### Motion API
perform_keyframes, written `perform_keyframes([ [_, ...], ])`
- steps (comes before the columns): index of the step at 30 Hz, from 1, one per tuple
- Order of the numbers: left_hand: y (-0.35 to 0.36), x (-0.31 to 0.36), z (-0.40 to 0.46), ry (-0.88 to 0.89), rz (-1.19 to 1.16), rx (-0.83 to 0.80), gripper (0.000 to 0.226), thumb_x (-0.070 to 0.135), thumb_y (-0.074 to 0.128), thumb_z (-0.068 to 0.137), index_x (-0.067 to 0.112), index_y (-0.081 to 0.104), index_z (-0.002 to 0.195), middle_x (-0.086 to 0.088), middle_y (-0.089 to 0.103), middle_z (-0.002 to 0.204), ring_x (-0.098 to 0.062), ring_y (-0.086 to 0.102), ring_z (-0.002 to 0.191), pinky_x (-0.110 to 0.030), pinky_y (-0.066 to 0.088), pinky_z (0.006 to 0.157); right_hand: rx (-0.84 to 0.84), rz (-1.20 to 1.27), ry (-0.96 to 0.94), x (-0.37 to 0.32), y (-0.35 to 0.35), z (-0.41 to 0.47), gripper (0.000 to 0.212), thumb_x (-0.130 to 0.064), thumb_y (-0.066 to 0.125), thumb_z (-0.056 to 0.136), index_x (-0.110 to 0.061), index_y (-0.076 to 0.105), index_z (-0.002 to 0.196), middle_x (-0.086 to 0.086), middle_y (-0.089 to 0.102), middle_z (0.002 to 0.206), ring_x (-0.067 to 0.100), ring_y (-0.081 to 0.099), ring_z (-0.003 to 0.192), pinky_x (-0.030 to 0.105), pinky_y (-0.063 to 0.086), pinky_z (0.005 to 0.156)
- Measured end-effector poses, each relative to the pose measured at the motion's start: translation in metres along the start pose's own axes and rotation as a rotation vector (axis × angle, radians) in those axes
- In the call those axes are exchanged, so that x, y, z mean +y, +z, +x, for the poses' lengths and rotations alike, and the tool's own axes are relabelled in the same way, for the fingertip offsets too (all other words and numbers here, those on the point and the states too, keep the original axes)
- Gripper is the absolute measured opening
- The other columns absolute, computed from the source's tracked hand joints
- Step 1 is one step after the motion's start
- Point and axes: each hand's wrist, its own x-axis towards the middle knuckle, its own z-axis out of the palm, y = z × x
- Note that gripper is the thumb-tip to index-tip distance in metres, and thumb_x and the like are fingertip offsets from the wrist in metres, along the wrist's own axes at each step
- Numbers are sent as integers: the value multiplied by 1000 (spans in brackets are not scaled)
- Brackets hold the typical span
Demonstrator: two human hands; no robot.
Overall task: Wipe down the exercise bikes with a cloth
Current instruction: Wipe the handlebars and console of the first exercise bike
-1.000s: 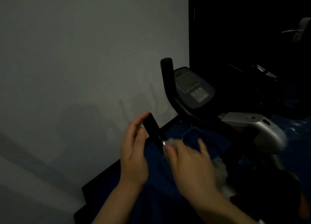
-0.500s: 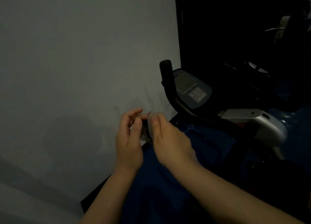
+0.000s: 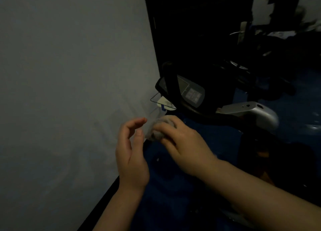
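A dark exercise bike stands ahead, with a console (image 3: 191,93), a black upright handlebar (image 3: 171,81) and a silver housing (image 3: 251,111). My right hand (image 3: 182,143) grips a bunched pale cloth (image 3: 156,129) over the near end of the handlebar, which the cloth hides. My left hand (image 3: 132,150) hovers just left of the cloth, fingers relaxed and slightly curled, holding nothing. The room is dim.
A pale wall (image 3: 69,91) fills the left side, with a black skirting (image 3: 104,201) along its foot. The floor (image 3: 173,196) is blue. More dark equipment (image 3: 251,70) stands at the back right. A small clear holder (image 3: 163,103) sticks out below the console.
The view shifted, so the bike sits further right. My right hand went from the lower grip up onto the near handlebar end with the cloth. My left hand let go and opened.
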Motion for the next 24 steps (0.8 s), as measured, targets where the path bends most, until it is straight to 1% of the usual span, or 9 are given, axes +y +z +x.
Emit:
perform_keyframes([
  [4,-9,-2,4,13,-41,-48,24,16,41,95,24,60,107,17,65,105,0,60,103,-8,44,83,-116,-3,-41,-2,-4,19,29,-36,51,95,-12,65,103,5,59,111,19,55,102,41,47,85],
  [6,-10,-3,5,15,-61,-70,24,15,41,95,25,60,106,15,65,105,-1,60,103,-9,44,83,-56,113,57,-8,-2,18,34,-39,46,96,-13,68,100,2,60,114,14,56,106,37,45,91],
  [8,-8,-4,7,25,-75,-106,23,15,41,95,23,60,107,16,65,105,-2,60,103,-9,45,83,15,129,109,-6,0,2,29,-32,41,99,-27,62,119,-8,55,128,4,51,116,23,42,97],
  [11,-1,-3,9,22,-98,-176,23,15,41,95,22,59,108,19,64,104,0,60,102,-9,45,80,92,-31,200,-4,-5,-29,45,-36,38,100,-54,27,140,-28,46,130,-11,45,111,7,41,85],
  [13,4,-1,12,12,-114,-214,23,18,42,95,22,59,109,18,64,104,-2,60,100,-11,46,80,64,-128,284,-7,-4,-29,43,-42,31,100,-56,22,139,-24,54,124,-2,53,101,22,47,77],
  [15,10,1,15,-14,-109,-254,24,21,42,94,22,59,111,13,64,106,-8,61,102,-23,50,85,57,-261,374,-7,6,-15,39,-32,31,101,-41,30,139,-6,62,118,21,62,91,36,46,67],
  [18,18,4,18,13,-63,-288,24,24,42,94,24,59,110,9,64,106,-14,61,102,-38,51,89,264,-410,416,-19,28,-13,31,-31,29,98,-26,49,121,3,65,90,25,61,72,33,40,56],
  [21,25,4,20,177,25,-356,22,26,42,94,24,59,107,13,61,107,-6,57,104,-25,46,92,266,-535,410,-14,21,-55,34,-37,36,96,-21,61,111,-2,61,79,17,54,64,31,38,56],
  [24,33,5,19,463,238,-468,22,23,44,93,15,64,100,10,61,107,-7,54,104,-23,37,96,291,-521,370,18,-13,-96,33,-32,40,92,-14,62,75,2,57,64,18,51,56,34,41,52],
])
